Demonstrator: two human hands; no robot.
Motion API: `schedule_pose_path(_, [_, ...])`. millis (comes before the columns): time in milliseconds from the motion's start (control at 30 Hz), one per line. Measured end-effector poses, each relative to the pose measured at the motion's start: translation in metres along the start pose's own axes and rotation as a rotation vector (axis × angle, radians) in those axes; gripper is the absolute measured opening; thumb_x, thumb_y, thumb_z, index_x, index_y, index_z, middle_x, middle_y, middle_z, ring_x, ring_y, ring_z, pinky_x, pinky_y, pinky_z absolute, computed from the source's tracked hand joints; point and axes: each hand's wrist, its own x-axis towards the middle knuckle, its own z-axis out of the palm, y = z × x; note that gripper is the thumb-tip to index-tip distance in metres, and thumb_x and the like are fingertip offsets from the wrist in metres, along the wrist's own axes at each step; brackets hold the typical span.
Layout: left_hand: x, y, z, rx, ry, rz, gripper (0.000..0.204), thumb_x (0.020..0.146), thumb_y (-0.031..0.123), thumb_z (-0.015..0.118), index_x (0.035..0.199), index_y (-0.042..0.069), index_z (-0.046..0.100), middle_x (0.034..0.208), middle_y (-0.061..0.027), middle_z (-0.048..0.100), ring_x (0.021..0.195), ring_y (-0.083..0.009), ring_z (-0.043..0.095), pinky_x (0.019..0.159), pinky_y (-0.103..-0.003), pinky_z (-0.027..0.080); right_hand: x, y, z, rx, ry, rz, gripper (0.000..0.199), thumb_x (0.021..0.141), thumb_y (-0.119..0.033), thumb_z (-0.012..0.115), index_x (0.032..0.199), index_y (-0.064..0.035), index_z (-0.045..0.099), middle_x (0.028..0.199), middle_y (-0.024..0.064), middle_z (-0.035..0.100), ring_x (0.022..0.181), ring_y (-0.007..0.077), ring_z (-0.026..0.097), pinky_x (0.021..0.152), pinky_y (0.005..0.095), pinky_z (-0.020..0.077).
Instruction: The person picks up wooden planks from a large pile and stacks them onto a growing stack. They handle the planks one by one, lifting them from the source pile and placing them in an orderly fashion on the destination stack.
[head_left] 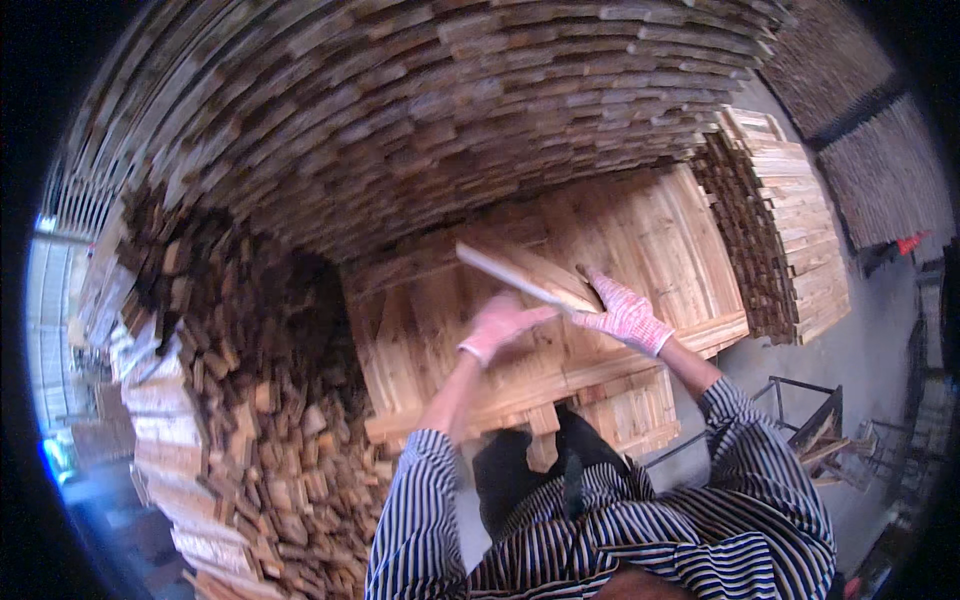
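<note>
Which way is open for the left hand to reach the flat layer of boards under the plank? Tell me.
Probably straight down, yes: the left hand hovers above the flat layer of boards, gripping the plank with the right hand; nothing lies between.

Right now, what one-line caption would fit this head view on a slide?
Two gloved hands, left and right, hold a board over a low stack among tall wood piles.

Stacked wood walls (400, 120) all round — metal frame (800, 400) rt.

Both arms reach forward, gloved left hand (497, 325) and right hand (625, 316) closed, sleeves pushed up
</note>
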Motion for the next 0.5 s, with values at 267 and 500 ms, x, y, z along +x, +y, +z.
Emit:
schedule_pose_path(267, [0.107, -0.18, -0.045, 0.634, 0.27, -0.178, 0.107, 0.082, 0.059, 0.075, 0.163, 0.015, 0.02, 0.162, -0.0222, 0.035, 0.146, -0.0433, 0.037, 0.123, -0.049, 0.029, 0.1, 0.122, -0.035, -0.732, -0.057, -0.148, 0.077, 0.078, -0.034, 0.08, 0.147, -0.0197, 0.049, 0.131, 0.0131, 0.061, 0.115, 0.0349, 0.064, 0.093, 0.0469, 0.0547])
schedule_pose_path(500, [0.12, -0.229, -0.071, 0.538, 0.327, -0.055, 0.104, 0.074, 0.044, 0.085, 0.159, 0.015, 0.033, 0.16, -0.021, 0.037, 0.144, -0.0422, 0.039, 0.12, -0.049, 0.033, 0.144, 0.155, -0.048, -0.667, -0.049, -0.135, 0.077, 0.072, -0.025, 0.085, 0.142, -0.0157, 0.054, 0.13, 0.015, 0.06, 0.119, 0.0389, 0.06, 0.096, 0.047, 0.0541])
